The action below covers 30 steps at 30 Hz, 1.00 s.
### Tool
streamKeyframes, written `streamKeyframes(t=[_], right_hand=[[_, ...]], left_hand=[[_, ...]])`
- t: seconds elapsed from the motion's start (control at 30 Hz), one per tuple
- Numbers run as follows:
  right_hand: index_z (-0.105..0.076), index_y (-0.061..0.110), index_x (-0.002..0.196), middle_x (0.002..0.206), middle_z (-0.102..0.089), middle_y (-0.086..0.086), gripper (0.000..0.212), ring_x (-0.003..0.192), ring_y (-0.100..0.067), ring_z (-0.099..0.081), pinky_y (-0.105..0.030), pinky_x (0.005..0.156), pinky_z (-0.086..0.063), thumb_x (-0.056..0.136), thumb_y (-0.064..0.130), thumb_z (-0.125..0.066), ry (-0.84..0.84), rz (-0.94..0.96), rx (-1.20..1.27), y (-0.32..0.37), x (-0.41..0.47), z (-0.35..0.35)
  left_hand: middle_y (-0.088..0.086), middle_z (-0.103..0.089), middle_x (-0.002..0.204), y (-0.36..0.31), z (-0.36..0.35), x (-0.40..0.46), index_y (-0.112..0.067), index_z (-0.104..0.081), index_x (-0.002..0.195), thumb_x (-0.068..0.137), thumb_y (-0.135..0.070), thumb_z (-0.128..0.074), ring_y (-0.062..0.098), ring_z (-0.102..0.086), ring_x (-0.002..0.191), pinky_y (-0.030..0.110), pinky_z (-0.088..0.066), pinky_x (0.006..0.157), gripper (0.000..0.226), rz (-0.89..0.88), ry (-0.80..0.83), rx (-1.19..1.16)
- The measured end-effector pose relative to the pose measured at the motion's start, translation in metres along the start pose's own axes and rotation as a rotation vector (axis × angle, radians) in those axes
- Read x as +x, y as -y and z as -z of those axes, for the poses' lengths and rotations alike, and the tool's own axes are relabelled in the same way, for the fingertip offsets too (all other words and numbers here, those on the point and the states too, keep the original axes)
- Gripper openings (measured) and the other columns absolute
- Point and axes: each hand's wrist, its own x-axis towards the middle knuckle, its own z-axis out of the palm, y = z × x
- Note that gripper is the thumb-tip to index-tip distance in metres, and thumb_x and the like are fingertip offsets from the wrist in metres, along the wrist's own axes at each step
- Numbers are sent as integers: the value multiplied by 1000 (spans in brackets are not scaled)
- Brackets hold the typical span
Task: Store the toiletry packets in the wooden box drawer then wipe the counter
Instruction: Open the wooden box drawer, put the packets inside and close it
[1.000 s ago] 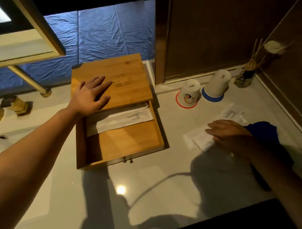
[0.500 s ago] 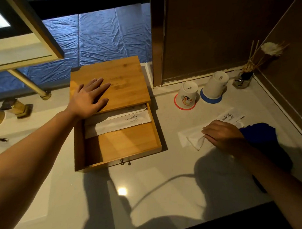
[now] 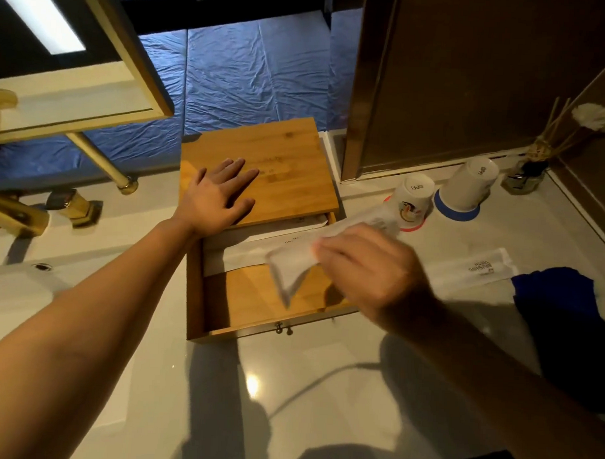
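Note:
The wooden box (image 3: 290, 153) stands on the white counter (image 3: 340, 385) with its drawer (image 3: 257, 296) pulled out toward me. White toiletry packets (image 3: 245, 253) lie at the back of the drawer. My left hand (image 3: 216, 195) rests flat on the box lid, fingers spread. My right hand (image 3: 368, 266) hovers over the drawer's right side, gripping a blurred white packet (image 3: 293, 263) that hangs above the drawer. Another white packet (image 3: 474, 269) with printed text lies on the counter to the right, beside a blue cloth (image 3: 559, 300).
Two upturned paper cups (image 3: 411, 202) (image 3: 467, 187) stand on red and blue coasters behind the packets. A reed diffuser (image 3: 526, 175) sits in the back right corner. Brass tap fittings (image 3: 72, 204) and a basin (image 3: 14, 288) lie to the left.
My right hand has lifted a white packet off the counter and carried it left over the open drawer. My left hand has stayed on the box lid.

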Motion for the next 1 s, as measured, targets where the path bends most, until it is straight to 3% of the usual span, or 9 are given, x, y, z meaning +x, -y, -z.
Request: streamKeyframes(t=[0.1,0.27,0.57,0.67,0.8,0.9,1.0], right_hand=[[-71,1,88,78,-73,-13,16,69,-23,-67,-30,56,-57,90,8,-57,3,40,76,38,19,-23],[-69,7,92,82,-71,-9,14,73,-20,-64,-26,58,-55,80,14,-69,276,86,54,63,18,-60],[-71,13,70,65,-67,-3,26,61,-18,-62,-22,42,-44,50,9,-86,561,-171,-19,59,27,-114],[-70,12,66,62,-65,-5,23,61,-21,-63,-22,40,-42,50,3,-84,630,-275,-32,59,37,-123],[-62,8,106,103,-62,-12,21,97,-27,-55,-33,63,-46,85,6,-59,760,-352,27,60,38,-133],[-54,16,122,125,-54,-10,32,115,-25,-47,-34,80,-46,94,29,-48,730,-470,94,57,35,-123],[-35,35,138,154,-27,-5,51,141,-28,-19,-47,110,-25,92,55,-32,880,-568,40,49,21,-108]], left_hand=[[1,-24,157,-1,1,0,-39,-30,142,84,-58,-30,20,-17,146,53,-12,114,61,-11,-8,-2],[1,-23,157,0,1,0,-39,-30,142,86,-55,-34,19,-16,146,52,-10,115,58,-20,-8,-12],[1,-22,158,2,0,0,-39,-29,142,87,-56,-33,19,-15,146,52,-8,115,59,-30,-12,-11],[1,-23,157,2,-1,0,-39,-30,142,87,-57,-34,19,-15,146,52,-7,114,59,-32,-15,-11],[2,-24,157,3,-1,0,-38,-30,143,87,-57,-33,20,-15,146,51,-7,114,59,-42,-24,-13],[2,-24,157,3,-1,0,-38,-30,143,87,-57,-32,20,-15,146,52,-7,114,59,-41,-28,-12],[1,-23,157,3,-1,0,-38,-30,143,87,-57,-33,20,-14,147,52,-7,115,59,-38,-27,-15]])
